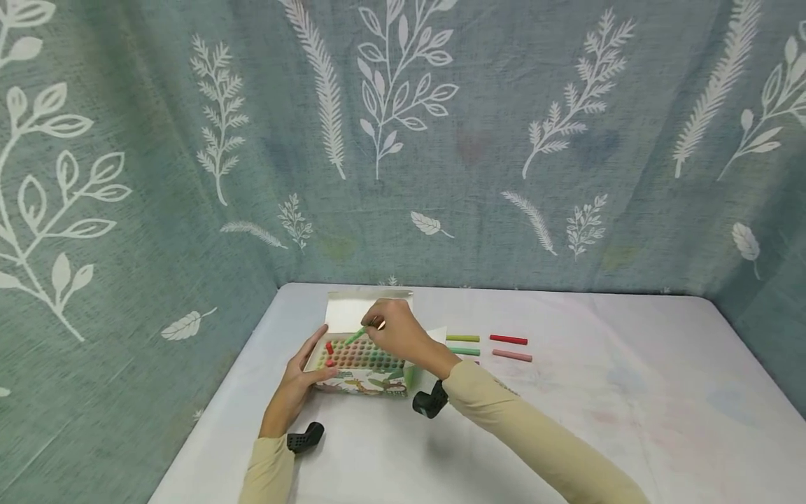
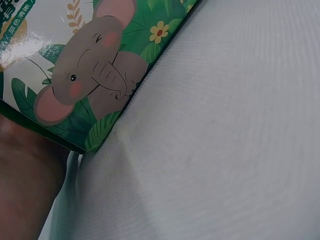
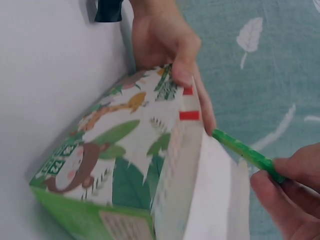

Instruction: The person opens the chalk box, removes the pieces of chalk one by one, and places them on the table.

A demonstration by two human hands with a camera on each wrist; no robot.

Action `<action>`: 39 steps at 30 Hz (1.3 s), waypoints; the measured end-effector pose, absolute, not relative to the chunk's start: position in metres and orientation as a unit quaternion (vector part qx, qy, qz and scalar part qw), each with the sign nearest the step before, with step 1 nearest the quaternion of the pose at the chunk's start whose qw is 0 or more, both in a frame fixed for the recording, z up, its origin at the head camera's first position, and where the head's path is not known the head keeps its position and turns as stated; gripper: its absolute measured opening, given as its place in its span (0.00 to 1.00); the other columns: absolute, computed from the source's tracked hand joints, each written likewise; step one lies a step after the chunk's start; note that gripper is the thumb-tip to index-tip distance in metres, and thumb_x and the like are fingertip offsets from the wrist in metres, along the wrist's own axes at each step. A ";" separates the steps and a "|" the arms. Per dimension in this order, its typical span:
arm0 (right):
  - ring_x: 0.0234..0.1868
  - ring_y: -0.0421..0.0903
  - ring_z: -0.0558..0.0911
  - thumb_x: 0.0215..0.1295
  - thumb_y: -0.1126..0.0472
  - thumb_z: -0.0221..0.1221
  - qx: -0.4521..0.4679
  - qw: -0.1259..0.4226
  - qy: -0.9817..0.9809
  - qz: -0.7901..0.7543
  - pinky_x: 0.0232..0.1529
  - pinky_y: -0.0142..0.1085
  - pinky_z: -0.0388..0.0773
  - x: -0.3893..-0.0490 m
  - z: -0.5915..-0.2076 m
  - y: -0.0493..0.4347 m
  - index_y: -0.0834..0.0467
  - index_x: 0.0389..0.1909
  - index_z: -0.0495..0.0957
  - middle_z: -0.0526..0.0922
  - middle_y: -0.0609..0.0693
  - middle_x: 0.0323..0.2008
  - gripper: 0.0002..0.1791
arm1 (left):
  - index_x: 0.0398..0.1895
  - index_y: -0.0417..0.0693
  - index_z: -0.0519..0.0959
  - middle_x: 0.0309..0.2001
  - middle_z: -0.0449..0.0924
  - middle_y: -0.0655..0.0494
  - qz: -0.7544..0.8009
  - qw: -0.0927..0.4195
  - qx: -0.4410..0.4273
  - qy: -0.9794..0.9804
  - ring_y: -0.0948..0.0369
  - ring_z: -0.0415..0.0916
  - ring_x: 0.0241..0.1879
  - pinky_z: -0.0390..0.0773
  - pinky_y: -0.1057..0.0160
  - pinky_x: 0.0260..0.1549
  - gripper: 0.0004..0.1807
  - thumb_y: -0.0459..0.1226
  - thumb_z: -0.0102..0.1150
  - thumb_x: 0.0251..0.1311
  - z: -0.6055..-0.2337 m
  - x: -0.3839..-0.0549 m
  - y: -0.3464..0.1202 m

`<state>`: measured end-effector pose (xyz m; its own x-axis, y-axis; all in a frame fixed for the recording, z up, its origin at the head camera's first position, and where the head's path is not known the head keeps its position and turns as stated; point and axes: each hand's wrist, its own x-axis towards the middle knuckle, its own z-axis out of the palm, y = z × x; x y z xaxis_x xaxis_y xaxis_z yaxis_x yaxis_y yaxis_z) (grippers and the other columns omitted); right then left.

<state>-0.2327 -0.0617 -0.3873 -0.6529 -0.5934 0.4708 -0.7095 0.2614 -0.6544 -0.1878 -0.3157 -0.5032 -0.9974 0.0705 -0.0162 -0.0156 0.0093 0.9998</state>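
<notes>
An open cardboard box [image 1: 368,383] printed with animals and leaves stands on the table, its lid [image 1: 343,313] folded back. Inside is a rack of many small round holes, with red sticks [image 3: 189,115] at the left end. My left hand [image 1: 292,388] holds the box by its left end, thumb at the front rim and fingers along the side. Above the rack, my right hand [image 1: 398,332] pinches a slim green crayon-like stick [image 3: 245,152] between thumb and fingers. The stick slants down to the left, its lower end over the holes.
To the right of the box lie several loose sticks: an olive one [image 1: 462,339], a green one [image 1: 464,352], a red one [image 1: 508,339] and a pink one [image 1: 512,355]. A leaf-patterned curtain [image 1: 478,231] hangs behind the white table [image 1: 604,420].
</notes>
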 end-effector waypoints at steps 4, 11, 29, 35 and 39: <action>0.33 0.48 0.81 0.59 0.72 0.61 0.403 0.075 -0.789 0.457 0.35 0.26 0.76 -0.236 -0.388 -0.052 0.66 0.34 0.83 0.82 0.56 0.33 0.04 | 0.72 0.71 0.56 0.69 0.57 0.56 0.704 0.029 0.018 0.709 0.55 0.65 0.61 0.72 0.62 0.51 0.46 0.33 0.68 0.53 -0.504 -0.185 -0.317; 0.32 0.48 0.82 0.58 0.73 0.61 0.386 0.082 -0.776 0.492 0.34 0.27 0.77 -0.240 -0.388 -0.037 0.67 0.33 0.83 0.82 0.56 0.33 0.04 | 0.72 0.70 0.55 0.71 0.53 0.57 0.699 0.023 0.032 0.714 0.55 0.60 0.65 0.71 0.63 0.53 0.46 0.33 0.67 0.54 -0.503 -0.185 -0.317; 0.36 0.47 0.83 0.60 0.68 0.61 0.311 0.051 -0.768 0.558 0.36 0.33 0.79 -0.237 -0.382 -0.005 0.61 0.36 0.85 0.83 0.53 0.35 0.05 | 0.72 0.70 0.55 0.70 0.55 0.56 0.706 0.024 0.039 0.707 0.55 0.61 0.64 0.72 0.63 0.52 0.46 0.32 0.66 0.54 -0.504 -0.184 -0.315; 0.33 0.45 0.84 0.60 0.67 0.63 0.285 0.055 -0.769 0.569 0.35 0.34 0.80 -0.237 -0.380 0.008 0.60 0.36 0.85 0.84 0.51 0.33 0.05 | 0.72 0.70 0.55 0.70 0.54 0.56 0.708 0.029 0.039 0.705 0.55 0.62 0.64 0.72 0.63 0.52 0.46 0.31 0.66 0.54 -0.504 -0.186 -0.315; 0.31 0.43 0.84 0.59 0.66 0.63 0.270 0.050 -0.768 0.579 0.34 0.35 0.80 -0.237 -0.378 0.015 0.60 0.35 0.85 0.84 0.51 0.32 0.05 | 0.72 0.71 0.55 0.70 0.54 0.57 0.701 0.026 0.035 0.712 0.55 0.61 0.64 0.71 0.64 0.53 0.46 0.31 0.66 0.54 -0.504 -0.188 -0.316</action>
